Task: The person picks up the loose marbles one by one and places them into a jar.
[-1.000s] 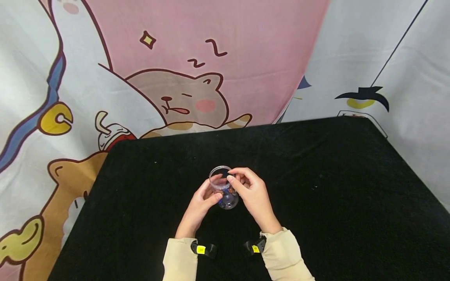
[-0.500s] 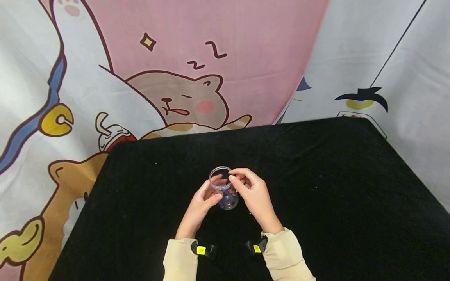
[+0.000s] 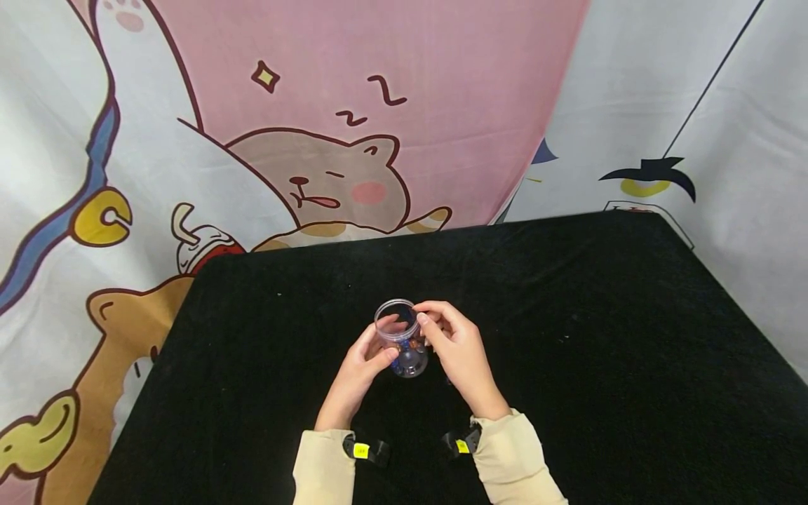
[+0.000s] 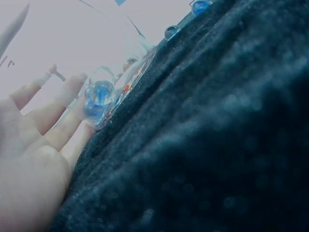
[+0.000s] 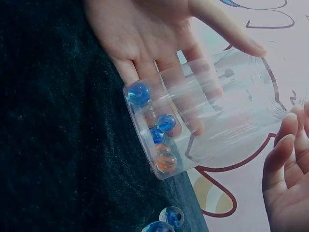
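A clear plastic cup (image 3: 402,341) stands on the black table (image 3: 568,337), with several blue and orange marbles (image 5: 157,140) at its bottom. My left hand (image 3: 356,368) holds the cup from the left, fingers behind the cup wall and thumb on the near side. In the left wrist view the cup (image 4: 104,96) sits just past the left hand's fingers (image 4: 58,108). My right hand (image 3: 456,347) is beside the cup's right rim, fingers loosely curled. In the right wrist view the right hand's fingers (image 5: 282,164) show nothing between them.
Two loose blue marbles (image 5: 166,221) lie on the black cloth near the cup's base. They also appear as the loose marbles (image 4: 171,32) in the left wrist view. A cartoon-printed backdrop (image 3: 353,126) hangs behind the table. The table's edges run along the left and right.
My right hand's fingertips have drawn slightly right, from over the cup's mouth to its rim. The left hand and the cup have stayed in place.
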Motion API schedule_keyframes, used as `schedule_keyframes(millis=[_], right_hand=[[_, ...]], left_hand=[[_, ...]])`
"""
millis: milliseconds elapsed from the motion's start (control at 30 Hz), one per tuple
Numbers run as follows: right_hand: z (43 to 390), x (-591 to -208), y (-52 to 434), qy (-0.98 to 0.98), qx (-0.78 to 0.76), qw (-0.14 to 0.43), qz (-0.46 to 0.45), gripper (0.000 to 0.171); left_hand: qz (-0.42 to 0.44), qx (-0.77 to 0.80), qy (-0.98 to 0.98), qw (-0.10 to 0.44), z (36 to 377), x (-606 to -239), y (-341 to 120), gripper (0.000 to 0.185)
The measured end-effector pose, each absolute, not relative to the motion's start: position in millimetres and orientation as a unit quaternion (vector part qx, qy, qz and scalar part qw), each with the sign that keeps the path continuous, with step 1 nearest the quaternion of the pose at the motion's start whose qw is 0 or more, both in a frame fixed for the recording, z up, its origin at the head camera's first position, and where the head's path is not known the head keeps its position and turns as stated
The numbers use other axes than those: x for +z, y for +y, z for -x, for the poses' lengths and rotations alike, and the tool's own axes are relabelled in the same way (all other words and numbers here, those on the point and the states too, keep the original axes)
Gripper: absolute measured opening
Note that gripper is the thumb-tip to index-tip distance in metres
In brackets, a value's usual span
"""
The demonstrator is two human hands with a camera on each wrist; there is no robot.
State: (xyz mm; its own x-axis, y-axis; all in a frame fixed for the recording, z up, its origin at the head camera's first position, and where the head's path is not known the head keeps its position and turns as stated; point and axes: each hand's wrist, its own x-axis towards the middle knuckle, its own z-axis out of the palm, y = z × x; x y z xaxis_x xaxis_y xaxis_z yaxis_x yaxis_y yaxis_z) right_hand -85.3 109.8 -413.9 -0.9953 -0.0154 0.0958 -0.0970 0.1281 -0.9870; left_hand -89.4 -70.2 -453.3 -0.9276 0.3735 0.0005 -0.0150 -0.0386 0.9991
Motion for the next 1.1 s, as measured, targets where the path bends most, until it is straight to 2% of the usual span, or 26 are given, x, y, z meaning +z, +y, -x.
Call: schedule_keyframes(millis=[233, 800, 1100], right_hand=[[80.0, -398.9, 108.0, -0.756, 0.652, 0.040, -0.037, 0.018], [81.2, -403.2, 109.6, -0.746, 0.664, 0.035, -0.047, 0.019], [93.9, -442.4, 112.7, -0.749, 0.661, 0.037, -0.032, 0.017]], left_hand=[[-0.127, 0.707, 0.681, 0.139, 89.7, -452.8, -70.1, 0.046], [-0.126, 0.714, 0.675, 0.136, 94.3, -466.0, -70.7, 0.047], [-0.127, 0.708, 0.682, 0.136, 90.6, -455.0, -69.6, 0.046]])
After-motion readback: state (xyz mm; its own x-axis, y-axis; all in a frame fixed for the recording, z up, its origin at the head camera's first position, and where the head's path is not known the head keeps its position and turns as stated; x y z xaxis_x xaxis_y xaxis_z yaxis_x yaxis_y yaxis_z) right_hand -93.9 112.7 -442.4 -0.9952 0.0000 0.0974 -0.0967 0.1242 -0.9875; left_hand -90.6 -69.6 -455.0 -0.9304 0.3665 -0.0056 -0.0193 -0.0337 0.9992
